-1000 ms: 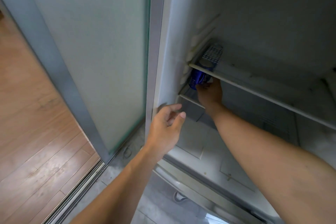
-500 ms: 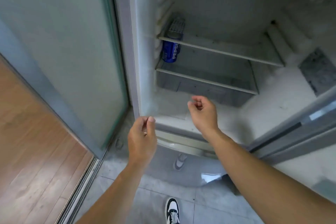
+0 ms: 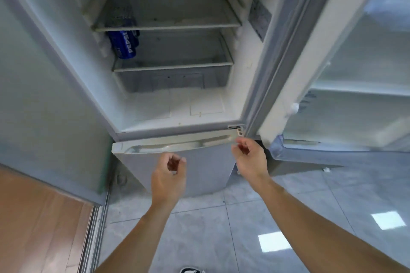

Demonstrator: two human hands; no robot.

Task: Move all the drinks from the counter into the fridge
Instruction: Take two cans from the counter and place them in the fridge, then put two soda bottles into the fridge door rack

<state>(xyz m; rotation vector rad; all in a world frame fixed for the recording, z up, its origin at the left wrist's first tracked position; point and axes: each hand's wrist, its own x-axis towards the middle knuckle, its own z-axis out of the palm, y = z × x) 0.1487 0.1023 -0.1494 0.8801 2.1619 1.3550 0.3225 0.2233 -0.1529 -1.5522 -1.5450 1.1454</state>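
Grey glossy floor tiles (image 3: 288,206) spread beneath both forearms, meeting a strip of wooden flooring (image 3: 40,224) far out to the left of the left hand. Above that wood, up and left of the left hand, stands a frosted sliding door panel (image 3: 44,95). The left hand (image 3: 169,175) hangs in the air with its fingers loosely curled and nothing in them, just in front of the closed lower fridge door (image 3: 199,162), whose recessed handle (image 3: 177,147) runs just above the knuckles. Well above and beyond this hand, inside the open fridge (image 3: 177,117), a blue Pepsi can (image 3: 124,44) stands at the far left end of the lower glass shelf (image 3: 173,66), tucked under the upper shelf (image 3: 166,26); a second can behind that upper shelf shows only as a blur. Below the lower shelf sits a clear drawer (image 3: 173,82). The right hand (image 3: 249,157) likewise holds nothing, fingers curled loosely, near the top right corner of the lower door. Up and right of it, the open fridge door (image 3: 332,73) swings outward, its inner racks facing the camera. No object lies between either hand and the shelves.
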